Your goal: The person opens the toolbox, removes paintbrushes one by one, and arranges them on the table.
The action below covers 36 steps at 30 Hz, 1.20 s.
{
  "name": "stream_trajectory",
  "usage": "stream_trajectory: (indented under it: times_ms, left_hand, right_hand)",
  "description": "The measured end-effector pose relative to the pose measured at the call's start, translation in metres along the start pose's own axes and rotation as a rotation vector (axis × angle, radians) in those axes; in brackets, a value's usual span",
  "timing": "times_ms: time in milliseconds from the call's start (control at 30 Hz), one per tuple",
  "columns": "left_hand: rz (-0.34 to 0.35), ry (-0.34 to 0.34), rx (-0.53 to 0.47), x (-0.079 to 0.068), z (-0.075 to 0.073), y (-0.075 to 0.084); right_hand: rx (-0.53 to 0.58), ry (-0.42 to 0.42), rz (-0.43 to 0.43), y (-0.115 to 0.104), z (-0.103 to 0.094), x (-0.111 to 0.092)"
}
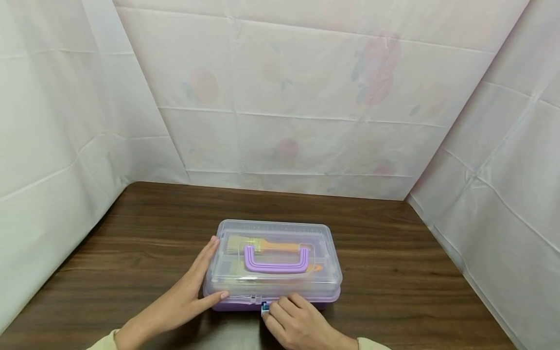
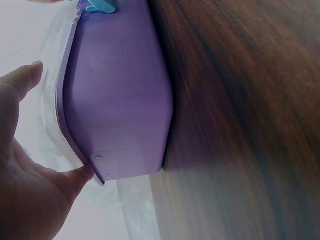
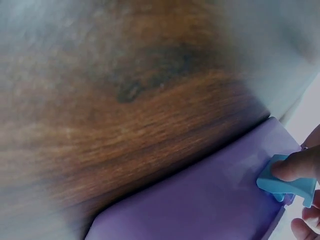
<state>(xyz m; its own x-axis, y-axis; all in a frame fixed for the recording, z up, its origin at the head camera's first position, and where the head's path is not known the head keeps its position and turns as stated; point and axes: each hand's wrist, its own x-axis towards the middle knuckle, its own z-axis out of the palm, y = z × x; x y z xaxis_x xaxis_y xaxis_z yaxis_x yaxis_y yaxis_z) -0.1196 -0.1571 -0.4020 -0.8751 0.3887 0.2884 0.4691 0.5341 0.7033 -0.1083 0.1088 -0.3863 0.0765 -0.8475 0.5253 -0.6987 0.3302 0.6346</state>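
Observation:
A purple box (image 1: 238, 307) with a clear lid (image 1: 223, 279) sits on the table, its lid down. A purple handle (image 1: 276, 268) lies on the lid, and a paintbrush (image 1: 245, 244) with an orange handle shows through. My left hand (image 1: 185, 295) steadies the box's left side, fingers extended along it and thumb over the front edge. My right hand (image 1: 296, 322) is at the front middle, pinching the light blue latch (image 3: 287, 185), with the thumb on its outer face and the fingers by the lid. In the left wrist view the latch (image 2: 101, 5) shows at the top.
Dark wood-grain table (image 1: 393, 272) surrounds the box. White sheets with faint fruit prints (image 1: 280, 97) hang behind it and along both sides. A second brush handle (image 1: 315, 268), orange, is partly visible under the lid.

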Motion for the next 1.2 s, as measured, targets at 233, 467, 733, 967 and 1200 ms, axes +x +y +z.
stream_trajectory:
  times_ms: [233,467,733,967,1200]
  left_hand:
    - [-0.029,-0.003,0.02,0.0,0.0,0.0]
    - [-0.03,-0.007,0.003,0.0,-0.001,0.0]
    - [-0.041,-0.024,-0.02,0.0,0.0,0.0]
    - [-0.038,-0.024,-0.031,0.0,0.0,0.0]
    - [-0.025,-0.022,-0.023,0.0,0.001,0.0]
  right_hand:
    - [0.028,-0.005,0.023,-0.006,0.008,-0.009]
    - [0.015,0.029,0.003,-0.007,0.011,-0.017]
    - [0.027,0.105,0.014,0.01,-0.012,-0.004]
    - [0.043,0.152,0.08,0.019,-0.016,-0.009]
    - [0.047,0.174,0.195,0.028,-0.017,-0.02]
